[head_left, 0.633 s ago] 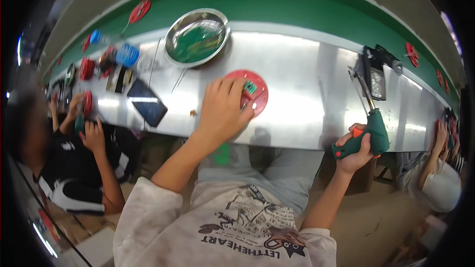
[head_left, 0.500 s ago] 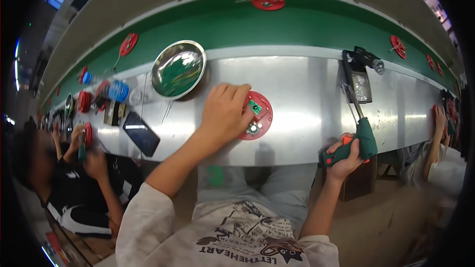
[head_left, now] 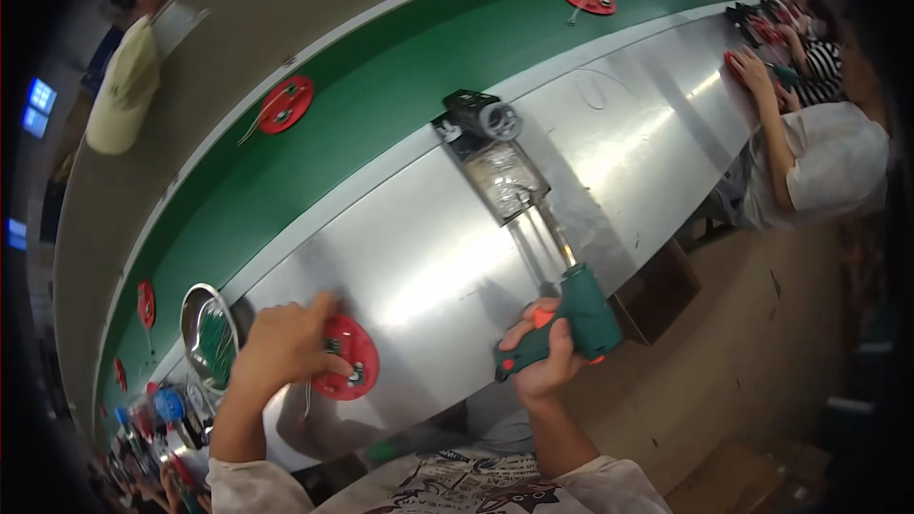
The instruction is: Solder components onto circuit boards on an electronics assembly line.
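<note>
My left hand (head_left: 290, 347) grips the edge of a round red plastic disc (head_left: 364, 347) lying on the metal bench, its thumb over the small green circuit board (head_left: 333, 347) on it. A thin wire trails from the disc's near side. My right hand (head_left: 547, 362) is closed around the handle of a green soldering gun (head_left: 592, 309) with orange buttons. The gun's metal tip points away from me, at the near edge of the shallow tray (head_left: 505, 179) of a black soldering stand (head_left: 466, 119). Whether the tip touches the tray, I cannot tell.
A steel bowl (head_left: 198, 309) holding green wires stands at left, near a blue-capped bottle (head_left: 168, 405). Beyond the bench runs a green belt (head_left: 400, 86) carrying several red discs (head_left: 288, 105). A co-worker (head_left: 828, 162) sits at right; another person (head_left: 129, 86) stands at far left.
The view has swung to the right, so the bowl and disc appear farther left. The soldering gun's tip has shifted to the stand's tray. My left hand stays on the disc.
</note>
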The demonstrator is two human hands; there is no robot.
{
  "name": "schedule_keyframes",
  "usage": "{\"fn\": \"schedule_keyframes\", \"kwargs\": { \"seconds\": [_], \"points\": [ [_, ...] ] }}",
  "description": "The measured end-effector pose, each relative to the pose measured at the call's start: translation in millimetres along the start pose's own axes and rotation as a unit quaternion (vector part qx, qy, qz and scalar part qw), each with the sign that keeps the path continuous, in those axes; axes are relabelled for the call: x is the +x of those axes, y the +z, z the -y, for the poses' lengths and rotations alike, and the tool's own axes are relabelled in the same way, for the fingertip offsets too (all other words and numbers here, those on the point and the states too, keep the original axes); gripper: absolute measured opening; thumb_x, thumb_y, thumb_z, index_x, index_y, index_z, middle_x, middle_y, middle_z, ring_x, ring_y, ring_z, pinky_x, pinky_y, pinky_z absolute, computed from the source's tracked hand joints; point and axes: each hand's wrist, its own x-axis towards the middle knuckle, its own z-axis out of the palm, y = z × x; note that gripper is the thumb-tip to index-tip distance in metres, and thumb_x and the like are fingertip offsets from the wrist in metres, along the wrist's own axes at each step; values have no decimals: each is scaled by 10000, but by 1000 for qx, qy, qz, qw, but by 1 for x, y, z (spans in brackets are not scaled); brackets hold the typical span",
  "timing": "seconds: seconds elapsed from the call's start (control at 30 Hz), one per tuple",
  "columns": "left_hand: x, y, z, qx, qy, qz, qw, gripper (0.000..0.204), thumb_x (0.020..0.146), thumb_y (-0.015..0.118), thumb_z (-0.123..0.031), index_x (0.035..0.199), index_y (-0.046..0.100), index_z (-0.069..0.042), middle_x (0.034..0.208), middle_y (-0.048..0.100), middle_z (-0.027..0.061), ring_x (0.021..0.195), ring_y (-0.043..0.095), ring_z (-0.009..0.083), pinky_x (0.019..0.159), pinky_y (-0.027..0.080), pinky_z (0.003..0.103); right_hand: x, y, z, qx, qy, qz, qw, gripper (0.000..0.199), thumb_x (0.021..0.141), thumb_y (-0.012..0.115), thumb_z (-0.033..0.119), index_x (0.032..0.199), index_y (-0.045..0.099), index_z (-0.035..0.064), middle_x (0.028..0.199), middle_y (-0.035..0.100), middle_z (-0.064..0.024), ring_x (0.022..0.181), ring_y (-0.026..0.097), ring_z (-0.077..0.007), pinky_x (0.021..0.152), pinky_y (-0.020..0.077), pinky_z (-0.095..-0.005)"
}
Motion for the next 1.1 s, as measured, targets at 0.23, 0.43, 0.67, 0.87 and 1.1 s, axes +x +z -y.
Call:
{"fn": "schedule_keyframes", "kwargs": {
  "seconds": [0.23, 0.43, 0.67, 0.87, 1.1],
  "points": [
    [101, -86, 68, 47, -120, -147, 981, 927, 690, 859, -468, 1467, 466, -152, 1162, 657, 280, 1115, 645, 448, 962, 515, 505, -3, -24, 7, 42, 54, 18, 997, 413, 1015, 454, 380, 1100, 501, -21, 923, 566, -155, 469, 569, -213, 450, 490, -323],
    [290, -113, 126, 99, -68, -457, 881, 642, 822, 762, -428, 1328, 570, -83, 1273, 661, 189, 1178, 626, 391, 988, 500, 512, 0, -17, 4, 12, 0, 37, 999, 402, 1026, 431, 374, 1102, 497, -15, 911, 560, -150, 454, 541, -196, 438, 470, -320],
    [227, -106, 72, -217, 62, -358, 906, 490, 774, 775, -285, 1198, 684, -57, 1132, 708, 191, 1081, 668, 357, 928, 536, 427, 0, -3, 9, 24, 22, -2, 999, 327, 1029, 451, 318, 1044, 513, -3, 853, 574, -125, 459, 523, -185, 435, 465, -328],
    [32, -9, 1, -91, 246, -359, 896, 443, 724, 751, -219, 1145, 691, -94, 1107, 653, 158, 1047, 622, 357, 916, 508, 451, 10, -5, 10, 13, 55, 0, 998, 291, 1020, 515, 297, 938, 538, 19, 704, 568, -101, 462, 511, -185, 464, 460, -334],
    [-73, 110, 16, -183, 141, -424, 876, 425, 779, 731, -199, 1187, 656, -107, 1115, 670, 129, 1026, 631, 327, 942, 492, 460, 11, -3, 15, -56, 2, 59, 997, 332, 1020, 520, 339, 913, 539, 25, 606, 541, -75, 466, 526, -197, 488, 460, -338]
  ]
}}
